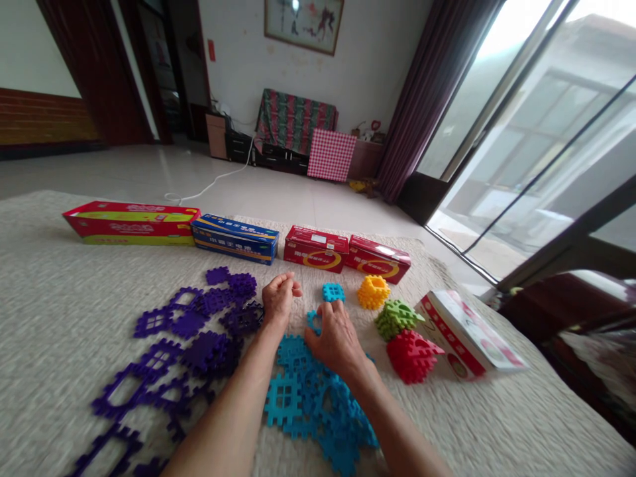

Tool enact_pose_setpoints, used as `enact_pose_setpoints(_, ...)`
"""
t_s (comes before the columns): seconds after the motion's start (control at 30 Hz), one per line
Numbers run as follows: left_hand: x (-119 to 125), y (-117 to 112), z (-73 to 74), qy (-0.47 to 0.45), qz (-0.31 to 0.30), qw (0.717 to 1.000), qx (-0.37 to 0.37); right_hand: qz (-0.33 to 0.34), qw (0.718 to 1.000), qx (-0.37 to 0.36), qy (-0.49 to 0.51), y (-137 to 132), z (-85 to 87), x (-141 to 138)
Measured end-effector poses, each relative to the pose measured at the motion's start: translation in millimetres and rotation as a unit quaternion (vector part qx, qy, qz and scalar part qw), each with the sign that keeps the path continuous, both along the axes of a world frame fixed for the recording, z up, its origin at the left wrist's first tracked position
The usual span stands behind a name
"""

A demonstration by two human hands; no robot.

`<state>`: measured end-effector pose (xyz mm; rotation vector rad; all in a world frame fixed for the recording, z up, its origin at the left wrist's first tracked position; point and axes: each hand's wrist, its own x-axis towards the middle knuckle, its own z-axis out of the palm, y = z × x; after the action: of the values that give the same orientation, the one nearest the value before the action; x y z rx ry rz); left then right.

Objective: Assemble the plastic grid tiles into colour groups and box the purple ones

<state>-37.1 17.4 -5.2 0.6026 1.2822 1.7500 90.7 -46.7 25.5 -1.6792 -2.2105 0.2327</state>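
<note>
My left hand [281,297] is closed with its fingers curled, above the cloth between the purple and blue pieces. What it holds, if anything, is hidden. My right hand [338,336] bends over the light blue interlocking pieces [284,399], thumb and fingers closed about a small blue piece [313,322] that shows only in part. Just past its fingertips is a blue window-patterned piece [332,292]. Left of my arms, purple interlocking pieces [187,324] are spread and partly heaped. To the right are a yellow block [373,291], a green one [396,318] and a red one [413,356].
Along the far side of the quilted cloth [54,291] stand a red-and-green box [134,228], a blue box [234,242] and two red boxes [317,250]. A white-and-red box [470,334] lies at the right. Beyond are a tiled floor and glass doors.
</note>
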Motion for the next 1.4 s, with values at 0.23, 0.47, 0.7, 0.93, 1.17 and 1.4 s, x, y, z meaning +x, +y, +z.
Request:
enact_pose_setpoints(0.23, -1.2, 1.3, -4.1, 0.015, 0.006, 1.000, 0.003, -0.029, 0.991, 0.105, 0.081, 38.3, 11.6, 18.7)
enact_pose_setpoints(0.47, 0.0, -0.2, -0.5, 0.004, 0.005, 1.000, 0.004, -0.069, 0.991, 0.098, 0.061, 71.3, 1.1, 30.6)
enact_pose_setpoints(0.7, 0.5, -0.6, 1.2, 0.001, 0.004, 1.000, -0.002, -0.073, 0.992, 0.088, 0.049, 73.0, -4.6, 28.1)
enact_pose_setpoints(0.93, -0.4, -1.0, 2.7, 0.007, 0.011, 1.000, 0.001, 0.030, 0.985, 0.137, 0.103, 48.5, 10.4, 23.9)
enact_pose_setpoints(1.17, -0.5, -1.0, 4.4, -0.034, 0.031, 0.999, -0.002, 0.211, 0.973, -0.036, 0.087, 5.6, 13.8, 14.4)
enact_pose_setpoints(1.4, -1.1, 0.2, 2.1, -0.036, 0.032, 0.999, 0.003, 0.195, 0.976, -0.084, 0.047, 2.3, 6.6, 6.4)
